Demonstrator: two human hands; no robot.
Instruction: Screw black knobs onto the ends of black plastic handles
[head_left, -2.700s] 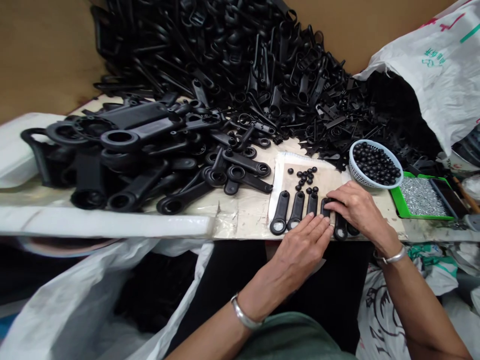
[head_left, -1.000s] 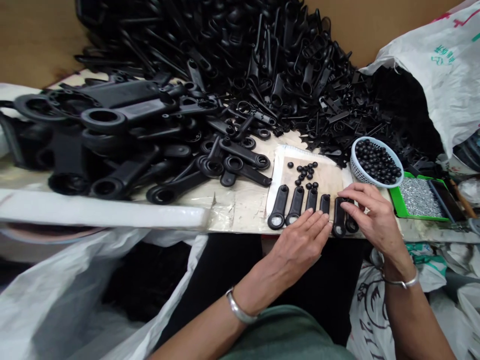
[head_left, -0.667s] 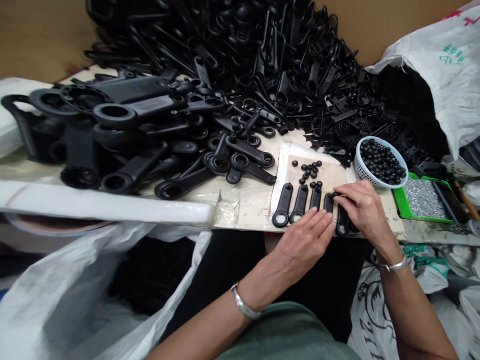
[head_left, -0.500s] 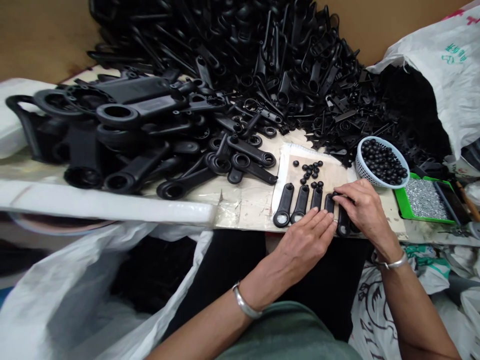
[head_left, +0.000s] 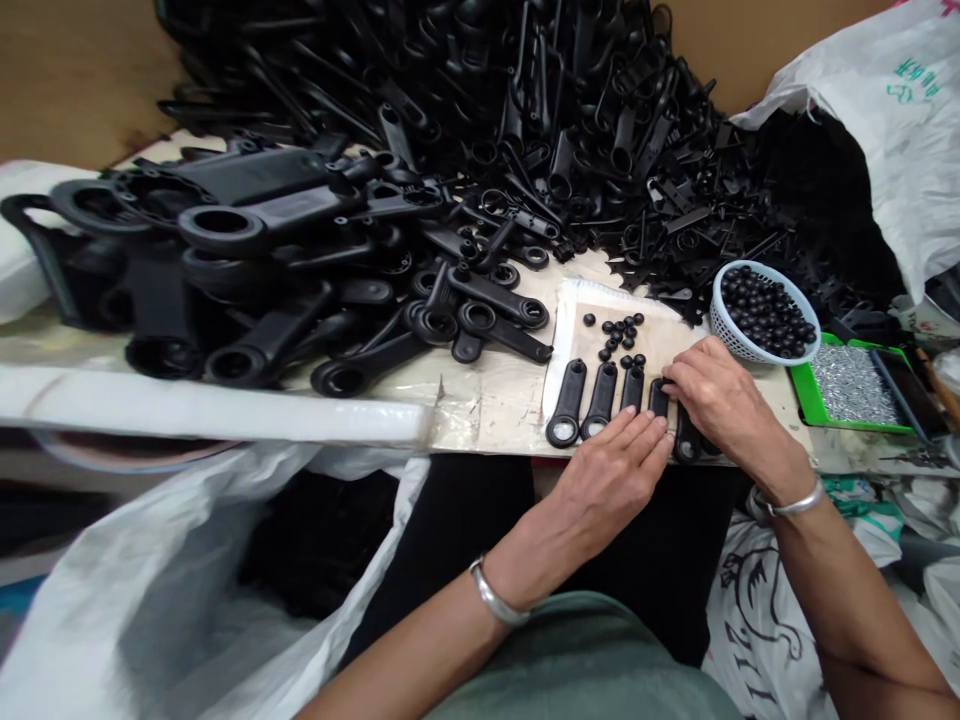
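Observation:
Several black plastic crank-shaped arms [head_left: 568, 400] lie side by side at the table's front edge, each with a round ring at its near end. My left hand [head_left: 619, 465] rests flat, fingers stretched across the lower part of the middle arms. My right hand [head_left: 724, 395] is closed in a pinch at the top end of a black arm [head_left: 658, 400]; whatever small dark piece is between the fingertips is too hidden to name. Beneath that hand another black arm [head_left: 686, 440] is partly covered. Small black balls [head_left: 617, 330] lie loose just beyond the row.
A pale blue basket [head_left: 724, 325] of black balls stands at the right, beside a green tray [head_left: 808, 400] of small metal pieces. Black plastic parts [head_left: 450, 130] heap up behind and leftward. A white foam strip [head_left: 225, 405] edges the table, above an open white bag [head_left: 150, 600].
The view has shifted slightly. Both hands keep almost the same places on the arms, with the right hand's fingertips still at the top of the same arm.

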